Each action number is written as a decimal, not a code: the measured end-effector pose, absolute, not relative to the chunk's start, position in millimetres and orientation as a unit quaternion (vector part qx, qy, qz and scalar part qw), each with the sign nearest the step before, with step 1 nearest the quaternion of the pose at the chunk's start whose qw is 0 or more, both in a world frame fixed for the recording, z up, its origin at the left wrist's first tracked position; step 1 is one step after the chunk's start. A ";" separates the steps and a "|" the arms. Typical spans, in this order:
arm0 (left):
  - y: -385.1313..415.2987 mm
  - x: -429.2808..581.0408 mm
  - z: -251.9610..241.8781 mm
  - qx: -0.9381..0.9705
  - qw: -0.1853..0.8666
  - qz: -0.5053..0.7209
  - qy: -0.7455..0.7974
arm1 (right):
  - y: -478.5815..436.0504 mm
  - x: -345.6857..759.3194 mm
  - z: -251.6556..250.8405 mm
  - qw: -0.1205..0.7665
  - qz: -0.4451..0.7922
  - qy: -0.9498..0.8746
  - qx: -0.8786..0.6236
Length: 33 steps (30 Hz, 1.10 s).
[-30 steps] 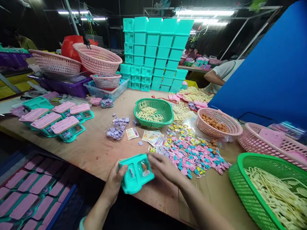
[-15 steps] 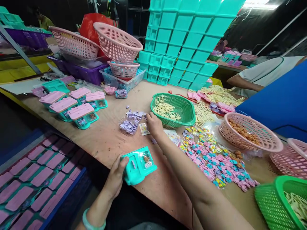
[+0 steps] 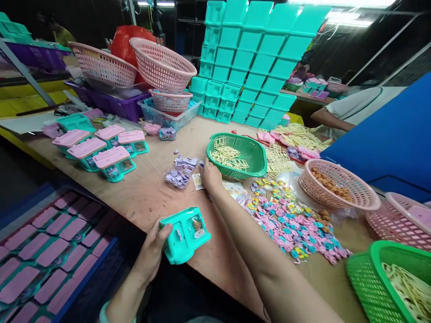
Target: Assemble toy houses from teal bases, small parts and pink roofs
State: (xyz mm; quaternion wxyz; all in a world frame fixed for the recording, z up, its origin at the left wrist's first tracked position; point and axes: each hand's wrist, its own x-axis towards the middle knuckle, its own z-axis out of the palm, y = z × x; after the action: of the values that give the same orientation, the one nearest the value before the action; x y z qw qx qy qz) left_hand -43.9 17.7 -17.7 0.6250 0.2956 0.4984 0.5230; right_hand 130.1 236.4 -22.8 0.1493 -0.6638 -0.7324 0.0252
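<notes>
My left hand [image 3: 153,251] grips a teal plastic toy box [image 3: 185,233] by its left side at the table's near edge; small parts sit in its compartments. My right hand [image 3: 210,175] reaches out over the table, fingers curled down onto small purple pieces [image 3: 182,170] and a sticker sheet [image 3: 198,181], beside the green basket [image 3: 251,167] of cream frames. Whether it has anything pinched is hidden.
Finished teal boxes with pink lids [image 3: 101,152] stand at the left. A pile of pink and blue small parts [image 3: 289,220] lies right of my arm. Pink baskets [image 3: 336,188], a tall teal box stack [image 3: 256,58] and another person [image 3: 350,112] are behind. A crate of finished boxes [image 3: 40,251] sits below left.
My right hand left the teal box and stretched forward to the purple pieces and stickers. The left hand kept hold of the box, and the view shifted.
</notes>
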 end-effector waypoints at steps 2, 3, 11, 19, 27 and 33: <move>13.8 -48.6 -15.9 0.281 0.622 0.531 0.502 | 248.0 117.6 -13.8 0.129 0.024 -0.721 -0.680; 12.1 -52.0 -15.3 0.273 0.620 0.536 0.503 | 248.1 115.9 -9.1 0.122 0.020 -0.723 -0.680; 12.1 -67.8 -19.9 0.240 0.611 0.553 0.512 | 106.6 168.2 -15.8 0.077 -0.055 -0.867 -0.489; 22.0 -59.6 -21.0 0.239 0.621 0.553 0.501 | -7.8 185.1 -49.1 0.287 0.070 -0.844 -0.448; 21.6 -58.5 -17.7 0.213 0.629 0.554 0.503 | 30.2 192.3 -40.3 0.241 0.181 -0.816 -0.493; 23.7 -63.1 -11.6 0.207 0.632 0.552 0.503 | 50.1 203.2 -2.1 0.106 0.200 -0.852 -0.473</move>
State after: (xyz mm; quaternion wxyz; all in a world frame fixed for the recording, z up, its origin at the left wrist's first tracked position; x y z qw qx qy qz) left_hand -63.1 23.7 -11.6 0.6324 0.2066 0.5027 0.5520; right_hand 203.2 50.1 -2.1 0.1062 -0.4729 -0.8516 0.1997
